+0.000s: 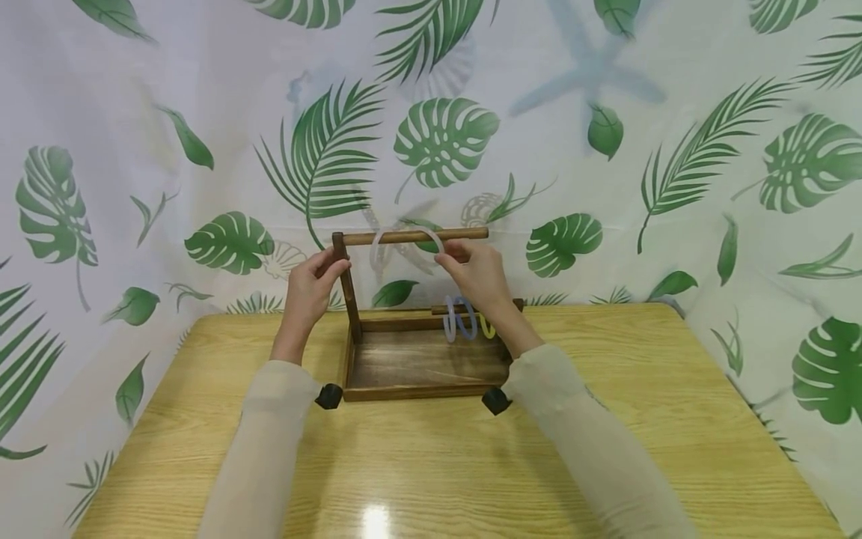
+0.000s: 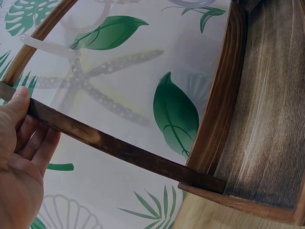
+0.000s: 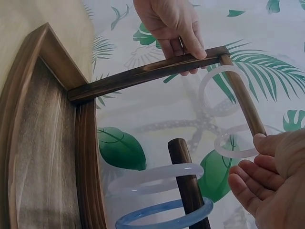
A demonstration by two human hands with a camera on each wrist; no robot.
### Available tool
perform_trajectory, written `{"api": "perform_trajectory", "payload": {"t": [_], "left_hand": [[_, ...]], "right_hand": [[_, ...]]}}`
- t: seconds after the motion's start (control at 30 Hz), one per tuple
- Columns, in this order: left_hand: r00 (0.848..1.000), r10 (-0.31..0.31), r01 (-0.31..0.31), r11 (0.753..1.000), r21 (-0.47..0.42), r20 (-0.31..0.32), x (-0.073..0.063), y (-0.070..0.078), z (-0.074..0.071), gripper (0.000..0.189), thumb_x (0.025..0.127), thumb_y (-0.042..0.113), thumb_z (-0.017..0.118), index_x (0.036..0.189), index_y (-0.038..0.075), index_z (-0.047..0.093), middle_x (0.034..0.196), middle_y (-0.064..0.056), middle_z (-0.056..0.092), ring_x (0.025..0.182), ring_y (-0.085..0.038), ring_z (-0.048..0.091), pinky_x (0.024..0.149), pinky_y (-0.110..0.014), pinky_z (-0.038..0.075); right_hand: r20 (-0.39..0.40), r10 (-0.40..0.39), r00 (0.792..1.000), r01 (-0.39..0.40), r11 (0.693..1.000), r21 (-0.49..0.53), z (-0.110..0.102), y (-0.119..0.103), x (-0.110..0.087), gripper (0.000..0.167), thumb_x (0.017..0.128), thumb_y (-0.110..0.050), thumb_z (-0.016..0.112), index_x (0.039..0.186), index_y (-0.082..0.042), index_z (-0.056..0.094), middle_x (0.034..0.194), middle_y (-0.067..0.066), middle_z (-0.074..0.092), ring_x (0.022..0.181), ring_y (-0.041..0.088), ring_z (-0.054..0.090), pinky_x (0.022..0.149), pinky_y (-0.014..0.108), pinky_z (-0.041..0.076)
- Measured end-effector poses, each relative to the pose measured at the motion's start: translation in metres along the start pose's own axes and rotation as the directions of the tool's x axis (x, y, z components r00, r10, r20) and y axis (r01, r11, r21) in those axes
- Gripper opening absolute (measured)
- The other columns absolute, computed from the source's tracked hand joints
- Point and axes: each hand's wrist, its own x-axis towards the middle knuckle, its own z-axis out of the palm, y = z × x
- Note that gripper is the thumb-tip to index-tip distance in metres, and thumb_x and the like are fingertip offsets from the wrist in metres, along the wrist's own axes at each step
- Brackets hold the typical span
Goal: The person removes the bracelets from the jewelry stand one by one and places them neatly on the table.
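My left hand grips the upright post of a dark wooden bangle stand near its top, with the thumb on one side and fingers on the other. My right hand pinches a pale translucent bangle between thumb and fingertips. That bangle hangs around the upper bar, towards its free end. Another pale bangle hangs on the same bar, nearer the post. Below, the lower bar carries a whitish bangle, a blue bangle and a yellow bangle, the last partly hidden by my right arm.
The stand's shallow wooden tray sits on a light wood table, near the back edge. Directly behind hangs a pale cloth printed with green leaves. A dark wrist device shows beside each sleeve.
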Motion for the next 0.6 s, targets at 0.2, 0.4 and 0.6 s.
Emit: {"api": "perform_trajectory", "payload": {"t": [0.2,0.4,0.6], "left_hand": [[1.0,0.008,-0.008,1.0,-0.005,0.0,0.0,0.0,0.0,0.038,0.104,0.007,0.062,0.136,-0.014,0.058,0.124,-0.033,0.066,0.119,-0.043,0.062,0.104,-0.049,0.048],[1.0,0.0,0.0,1.0,-0.009,-0.001,0.0,0.0,0.0,0.038,0.104,0.007,0.063,0.136,-0.013,0.059,0.124,-0.032,0.066,0.119,-0.043,0.063,0.104,-0.048,0.049],[1.0,-0.002,0.002,1.0,-0.011,0.005,0.003,-0.004,-0.001,0.04,0.104,0.008,0.063,0.138,-0.012,0.058,0.123,-0.03,0.068,0.119,-0.041,0.063,0.103,-0.045,0.05]], "right_hand": [[-0.013,0.009,1.0,-0.009,1.0,-0.016,0.004,0.001,0.002,0.03,0.098,-0.016,0.074,0.118,0.006,0.074,0.108,0.019,0.076,0.098,0.032,0.072,0.086,0.045,0.058],[-0.018,0.008,1.0,-0.009,1.0,-0.022,0.009,0.002,0.002,0.024,0.098,-0.018,0.074,0.109,0.004,0.078,0.096,0.015,0.077,0.089,0.029,0.072,0.076,0.041,0.056],[-0.035,0.009,0.999,-0.01,1.0,-0.007,0.011,0.002,0.001,0.021,0.099,-0.016,0.074,0.106,0.003,0.079,0.088,0.014,0.077,0.081,0.027,0.072,0.065,0.031,0.052]]}}
